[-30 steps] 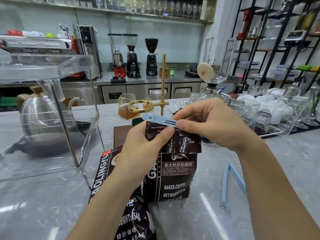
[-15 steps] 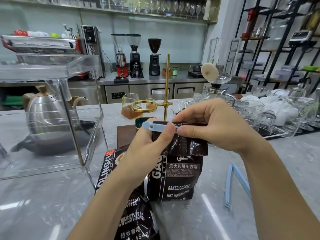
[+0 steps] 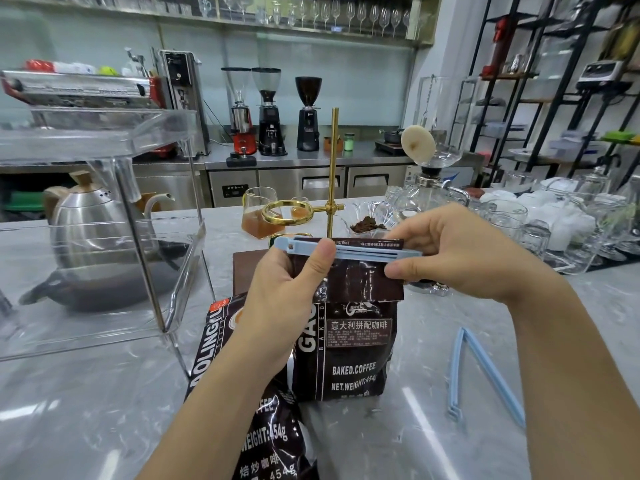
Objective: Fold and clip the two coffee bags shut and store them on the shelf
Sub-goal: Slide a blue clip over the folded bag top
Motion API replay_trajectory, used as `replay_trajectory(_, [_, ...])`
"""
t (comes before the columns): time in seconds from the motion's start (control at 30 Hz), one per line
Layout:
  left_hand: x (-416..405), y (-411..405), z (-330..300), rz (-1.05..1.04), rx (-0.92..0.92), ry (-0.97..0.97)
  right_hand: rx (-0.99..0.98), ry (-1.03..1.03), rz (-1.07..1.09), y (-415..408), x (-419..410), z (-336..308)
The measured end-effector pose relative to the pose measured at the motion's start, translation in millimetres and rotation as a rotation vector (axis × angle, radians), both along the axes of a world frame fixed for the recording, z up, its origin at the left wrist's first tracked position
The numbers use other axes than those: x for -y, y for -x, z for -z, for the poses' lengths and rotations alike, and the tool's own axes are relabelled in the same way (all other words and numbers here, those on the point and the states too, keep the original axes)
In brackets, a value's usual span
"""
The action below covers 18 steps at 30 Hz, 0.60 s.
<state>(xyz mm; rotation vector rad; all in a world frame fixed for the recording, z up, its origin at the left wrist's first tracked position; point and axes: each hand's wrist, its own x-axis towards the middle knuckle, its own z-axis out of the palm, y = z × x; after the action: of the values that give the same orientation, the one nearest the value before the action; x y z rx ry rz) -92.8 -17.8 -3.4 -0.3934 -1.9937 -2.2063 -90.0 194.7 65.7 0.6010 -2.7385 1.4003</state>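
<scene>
A café's steel back bar with three grinders [image 3: 268,112] fills the upper frame above a grey marble counter [image 3: 433,410]. At centre an upright coffee bag [image 3: 353,351] stands, a second bag [image 3: 266,427] lying lower centre. The left hand [image 3: 287,289] and right hand [image 3: 460,251] pinch a blue clip [image 3: 346,251] across its folded top; a spare clip [image 3: 485,375] lies right.

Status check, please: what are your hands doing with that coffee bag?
Left hand and right hand both grip blue clip across folded top of upright bag. Second bag unclipped. Spare clip lying open.

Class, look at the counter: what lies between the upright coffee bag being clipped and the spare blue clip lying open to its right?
Only bare marble counter lies between the upright bag and the open blue clip, as the head view shows.
</scene>
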Motion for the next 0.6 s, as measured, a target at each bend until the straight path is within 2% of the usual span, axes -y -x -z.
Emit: replay_trajectory(0.6, [3.6, -0.8, 1.5, 0.052, -0.054, 0.164, -0.038, 0.074, -0.024, 4.6, 5.5, 1.5])
